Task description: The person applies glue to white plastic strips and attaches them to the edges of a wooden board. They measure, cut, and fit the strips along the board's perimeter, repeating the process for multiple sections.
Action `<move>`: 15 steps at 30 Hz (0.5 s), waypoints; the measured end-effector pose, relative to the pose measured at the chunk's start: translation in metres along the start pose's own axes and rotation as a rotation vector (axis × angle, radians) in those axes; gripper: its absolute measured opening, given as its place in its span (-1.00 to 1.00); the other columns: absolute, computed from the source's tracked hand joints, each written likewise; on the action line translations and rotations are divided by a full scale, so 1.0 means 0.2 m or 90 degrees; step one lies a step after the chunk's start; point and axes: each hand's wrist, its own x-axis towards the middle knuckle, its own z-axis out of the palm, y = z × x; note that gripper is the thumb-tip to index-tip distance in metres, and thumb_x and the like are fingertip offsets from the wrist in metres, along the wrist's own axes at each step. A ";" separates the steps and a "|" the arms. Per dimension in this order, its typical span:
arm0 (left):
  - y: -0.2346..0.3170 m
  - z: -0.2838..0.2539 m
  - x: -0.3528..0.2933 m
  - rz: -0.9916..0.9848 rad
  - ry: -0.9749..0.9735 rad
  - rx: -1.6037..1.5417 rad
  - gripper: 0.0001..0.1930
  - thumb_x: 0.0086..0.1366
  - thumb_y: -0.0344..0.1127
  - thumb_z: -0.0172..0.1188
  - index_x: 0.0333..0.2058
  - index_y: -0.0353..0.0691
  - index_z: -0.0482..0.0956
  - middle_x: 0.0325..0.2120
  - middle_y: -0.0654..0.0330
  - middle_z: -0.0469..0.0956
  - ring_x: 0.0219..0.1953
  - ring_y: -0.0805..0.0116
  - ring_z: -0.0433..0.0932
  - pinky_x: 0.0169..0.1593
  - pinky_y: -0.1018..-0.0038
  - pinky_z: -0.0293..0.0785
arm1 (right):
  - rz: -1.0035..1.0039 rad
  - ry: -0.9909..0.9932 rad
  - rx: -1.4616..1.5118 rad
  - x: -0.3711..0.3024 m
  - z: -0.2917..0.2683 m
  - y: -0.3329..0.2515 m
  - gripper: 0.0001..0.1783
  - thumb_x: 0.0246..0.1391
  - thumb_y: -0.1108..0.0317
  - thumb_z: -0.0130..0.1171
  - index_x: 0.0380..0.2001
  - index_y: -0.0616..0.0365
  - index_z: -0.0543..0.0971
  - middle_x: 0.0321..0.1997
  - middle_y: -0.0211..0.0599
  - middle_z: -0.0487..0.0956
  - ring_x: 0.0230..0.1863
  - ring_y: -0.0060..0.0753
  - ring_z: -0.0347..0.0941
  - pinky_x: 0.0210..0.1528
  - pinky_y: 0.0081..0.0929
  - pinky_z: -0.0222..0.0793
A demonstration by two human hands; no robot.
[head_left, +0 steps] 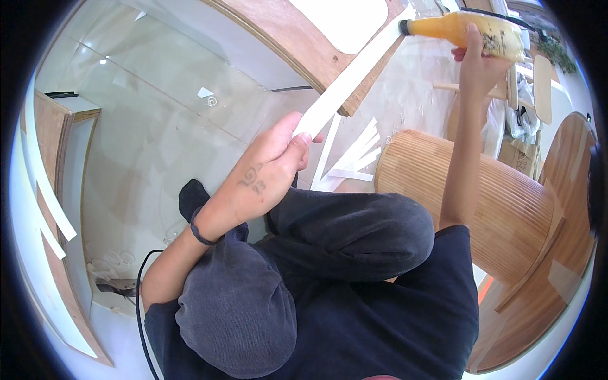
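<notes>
My left hand (269,166) is closed, pinching the near end of a long flat white strip (347,81) between thumb and fingers. The strip slants up and away to the right, passing over the corner of a plywood board (278,39). At its far part, my right hand (482,68) grips a plastic bottle (437,28) with orange and pale yellow colouring and a black tip. The bottle lies nearly level, its tip pointing left at the strip. Whether the tip touches the strip, I cannot tell. The right hand's fingers are partly hidden behind the bottle.
A white panel (347,22) lies on the plywood. Loose white strips (356,159) are fanned out on the floor beyond my knee. A ribbed wooden drum (465,196) with a round wooden top (560,237) lies sideways at right. More white strips (43,170) hang at far left.
</notes>
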 end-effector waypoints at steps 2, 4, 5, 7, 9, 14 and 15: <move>0.00 0.00 0.00 -0.001 -0.002 -0.004 -0.72 0.50 -0.26 -0.16 -0.03 -0.29 0.44 -0.58 0.42 0.22 -0.53 0.64 0.14 -0.46 0.65 0.09 | 0.011 -0.020 0.032 -0.13 -0.01 -0.11 -0.64 0.12 0.35 0.28 -0.16 0.40 0.43 -0.41 -0.13 0.61 -0.67 -0.46 0.52 -0.67 -0.61 0.45; 0.00 0.00 0.00 -0.010 -0.003 -0.007 -0.72 0.50 -0.26 -0.16 -0.03 -0.29 0.44 -0.58 0.41 0.22 -0.54 0.64 0.13 -0.47 0.65 0.08 | 0.014 -0.037 0.084 -0.25 -0.02 -0.19 -0.66 0.13 0.36 0.27 -0.17 0.39 0.44 -0.42 -0.13 0.61 -0.68 -0.45 0.52 -0.68 -0.60 0.43; 0.00 0.00 0.00 -0.011 -0.003 -0.009 -0.72 0.50 -0.27 -0.16 -0.03 -0.29 0.44 -0.58 0.41 0.22 -0.54 0.65 0.14 -0.47 0.65 0.08 | -0.002 -0.072 0.125 -0.28 -0.02 -0.21 -0.67 0.13 0.36 0.27 -0.17 0.39 0.44 -0.43 -0.13 0.60 -0.68 -0.45 0.51 -0.69 -0.60 0.43; 0.00 0.00 0.00 -0.010 -0.002 -0.019 -0.72 0.50 -0.27 -0.16 -0.03 -0.29 0.43 -0.58 0.41 0.22 -0.53 0.65 0.14 -0.47 0.66 0.08 | -0.019 -0.040 0.105 -0.28 -0.01 -0.22 -0.66 0.13 0.36 0.27 -0.16 0.37 0.43 -0.42 -0.14 0.60 -0.66 -0.46 0.51 -0.67 -0.62 0.42; 0.00 0.00 0.00 -0.006 -0.005 -0.012 -0.72 0.50 -0.26 -0.16 -0.03 -0.29 0.43 -0.58 0.41 0.22 -0.53 0.65 0.14 -0.47 0.66 0.08 | -0.025 -0.028 0.086 -0.24 0.02 -0.20 -0.65 0.13 0.36 0.27 -0.14 0.37 0.41 -0.40 -0.14 0.60 -0.65 -0.48 0.52 -0.65 -0.64 0.44; 0.00 0.00 0.00 -0.003 -0.004 -0.024 -0.72 0.50 -0.25 -0.16 -0.03 -0.28 0.44 -0.57 0.41 0.23 -0.53 0.64 0.14 -0.46 0.67 0.08 | -0.007 -0.019 0.065 -0.21 0.03 -0.24 -0.66 0.13 0.34 0.28 -0.17 0.37 0.44 -0.39 -0.16 0.61 -0.64 -0.49 0.52 -0.63 -0.64 0.44; 0.00 0.00 0.00 -0.006 -0.004 -0.026 -0.72 0.50 -0.25 -0.15 -0.03 -0.28 0.44 -0.57 0.41 0.23 -0.53 0.64 0.14 -0.46 0.67 0.08 | 0.046 -0.024 0.037 -0.24 0.01 -0.26 -0.66 0.14 0.34 0.28 -0.18 0.37 0.44 -0.39 -0.17 0.61 -0.64 -0.49 0.52 -0.63 -0.64 0.44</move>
